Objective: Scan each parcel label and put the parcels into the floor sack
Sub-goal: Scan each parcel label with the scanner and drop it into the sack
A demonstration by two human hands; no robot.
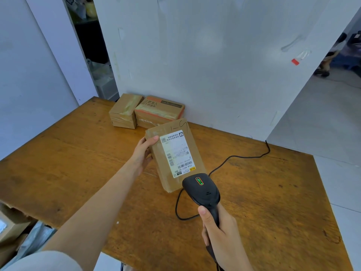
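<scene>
The wooden table (78,163) lay under both hands. Beyond the left hand (144,151) stood a plain box (124,112) and an orange-striped box (159,112). The left hand gripped the brown parcel (172,183) by its edge, label (176,153) up. The right hand (220,231) clasped the black scanner (201,190), its head near the label

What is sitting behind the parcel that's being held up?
A plain box and an orange-printed box stand side by side against the white wall. The held parcel hides part of the orange-printed box.
</scene>
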